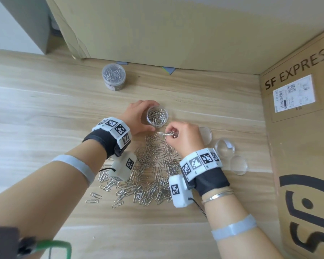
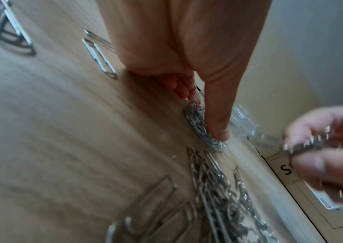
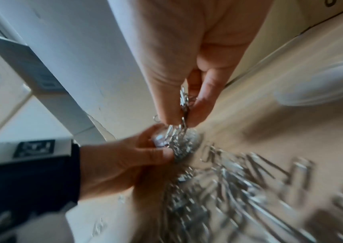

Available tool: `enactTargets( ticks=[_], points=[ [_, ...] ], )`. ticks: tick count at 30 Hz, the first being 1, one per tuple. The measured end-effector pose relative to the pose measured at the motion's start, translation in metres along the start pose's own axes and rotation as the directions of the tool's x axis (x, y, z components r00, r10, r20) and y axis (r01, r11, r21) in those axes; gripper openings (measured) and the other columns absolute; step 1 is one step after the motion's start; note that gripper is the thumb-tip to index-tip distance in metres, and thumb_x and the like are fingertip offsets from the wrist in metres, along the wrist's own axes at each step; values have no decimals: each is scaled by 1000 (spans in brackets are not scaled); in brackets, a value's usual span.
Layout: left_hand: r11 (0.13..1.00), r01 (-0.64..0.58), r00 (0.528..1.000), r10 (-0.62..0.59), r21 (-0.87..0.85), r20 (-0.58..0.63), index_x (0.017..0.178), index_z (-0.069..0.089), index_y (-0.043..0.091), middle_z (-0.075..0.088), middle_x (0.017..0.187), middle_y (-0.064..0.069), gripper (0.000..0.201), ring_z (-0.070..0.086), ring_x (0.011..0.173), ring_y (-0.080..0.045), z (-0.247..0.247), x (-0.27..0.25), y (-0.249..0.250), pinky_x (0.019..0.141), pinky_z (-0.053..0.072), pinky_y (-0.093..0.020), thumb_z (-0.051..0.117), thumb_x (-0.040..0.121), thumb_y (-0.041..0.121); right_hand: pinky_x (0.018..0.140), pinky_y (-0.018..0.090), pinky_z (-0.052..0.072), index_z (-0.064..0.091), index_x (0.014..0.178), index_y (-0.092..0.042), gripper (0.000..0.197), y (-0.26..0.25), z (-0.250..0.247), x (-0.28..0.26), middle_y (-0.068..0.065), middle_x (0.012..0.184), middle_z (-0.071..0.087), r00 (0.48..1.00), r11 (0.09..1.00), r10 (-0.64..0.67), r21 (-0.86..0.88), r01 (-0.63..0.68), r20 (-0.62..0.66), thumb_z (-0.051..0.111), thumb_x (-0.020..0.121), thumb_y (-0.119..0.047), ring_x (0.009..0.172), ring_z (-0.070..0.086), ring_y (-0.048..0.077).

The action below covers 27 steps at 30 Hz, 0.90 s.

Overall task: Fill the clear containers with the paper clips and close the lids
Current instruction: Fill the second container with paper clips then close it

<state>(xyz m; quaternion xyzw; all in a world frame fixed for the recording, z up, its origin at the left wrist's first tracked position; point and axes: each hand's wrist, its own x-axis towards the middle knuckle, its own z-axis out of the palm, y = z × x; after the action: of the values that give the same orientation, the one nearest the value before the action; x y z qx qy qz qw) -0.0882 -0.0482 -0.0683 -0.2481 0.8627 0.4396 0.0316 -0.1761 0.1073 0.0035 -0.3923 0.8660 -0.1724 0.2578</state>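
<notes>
Pale wood-grain table (image 1: 45,113), smooth, walled by brown cardboard at 12 and a printed "SF EXPRESS" box (image 1: 297,128) at 3 o'clock. Left hand (image 1: 138,116) curls fingers and thumb round one open clear round container (image 1: 157,116), part-filled with thin silver wire clips; right hand (image 1: 183,139), just at its 5 o'clock, pinches a small bunch of paper clips (image 1: 168,134) above the loose heap (image 1: 148,176). One lidded full container (image 1: 114,76) at 11 o'clock; one empty container (image 1: 224,147) and two clear disc lids (image 1: 238,164) at 4.
</notes>
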Motion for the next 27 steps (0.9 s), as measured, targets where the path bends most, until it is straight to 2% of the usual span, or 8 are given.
enactTargets(
  ticks=[5, 11, 13, 16, 20, 23, 25, 27],
  points=[
    [1000, 11, 1000, -11, -12, 6, 127, 42, 27, 49, 130, -2, 76, 40, 122, -24, 0, 0, -1, 104, 27, -36, 80, 61, 24, 68, 31, 51, 69, 81, -19, 14, -21, -8, 27, 1, 81, 69, 995, 999, 17, 37, -13, -103, 62, 77, -9, 72, 60, 18],
    [1000, 25, 999, -25, -8, 21, 128, 42, 25, 49, 130, -2, 77, 40, 121, -24, 0, 1, -1, 103, 28, -36, 80, 62, 26, 74, 28, 46, 69, 88, -19, 13, -29, 0, 48, 4, 94, 68, 996, 998, 29, -48, -33, -84, 62, 80, -12, 89, 61, 21],
    [1000, 25, 1000, -25, -15, 19, 128, 42, 23, 50, 129, -3, 78, 41, 121, -24, 0, 0, -1, 103, 29, -37, 81, 61, 26, 76, 24, 47, 70, 93, -21, 14, -32, -1, 48, 2, 97, 69, 997, 999, 24, -34, -27, -77, 65, 81, -16, 88, 63, 19],
    [999, 33, 999, -33, -19, 16, 129, 42, 22, 50, 128, -4, 78, 41, 120, -24, -1, 0, 1, 102, 28, -35, 81, 62, 24, 83, 28, 52, 70, 99, -22, 17, -32, -7, 45, -4, 97, 72, 997, 998, 33, 62, -28, -75, 66, 82, -21, 86, 67, 13],
    [1000, 4, 1000, -3, -28, 16, 126, 45, 25, 51, 129, -1, 77, 42, 121, -21, -2, -2, 3, 103, 26, -33, 82, 59, 22, 76, 35, 56, 70, 90, -18, 14, -19, -12, 37, 1, 87, 72, 976, 995, 81, 76, -67, -204, 56, 88, -17, 77, 66, 17],
    [999, 6, 1000, -5, -39, 23, 125, 45, 24, 52, 129, -1, 76, 43, 121, -21, -3, -2, 4, 105, 27, -35, 82, 58, 21, 80, 24, 49, 66, 101, -15, 19, -2, -5, 25, 3, 107, 66, 990, 985, 140, -98, -141, -22, 49, 93, -16, 89, 60, 15],
    [999, 2, 1000, -1, -45, 20, 123, 47, 22, 54, 126, -1, 75, 45, 119, -21, -5, -2, 7, 106, 29, -39, 82, 58, 20, 91, 24, 46, 63, 111, -14, 24, 2, 4, 15, 5, 121, 58, 988, 984, 139, -121, -129, 73, 47, 93, -13, 99, 58, 16],
    [999, -4, 1000, 5, -46, 12, 122, 48, 20, 56, 125, -2, 74, 47, 118, -22, -6, -3, 10, 106, 30, -41, 83, 57, 19, 89, 22, 45, 64, 110, -12, 26, 1, 13, 6, 5, 122, 54, 992, 992, 104, -86, -97, 78, 46, 92, -8, 92, 56, 14]
  ],
)
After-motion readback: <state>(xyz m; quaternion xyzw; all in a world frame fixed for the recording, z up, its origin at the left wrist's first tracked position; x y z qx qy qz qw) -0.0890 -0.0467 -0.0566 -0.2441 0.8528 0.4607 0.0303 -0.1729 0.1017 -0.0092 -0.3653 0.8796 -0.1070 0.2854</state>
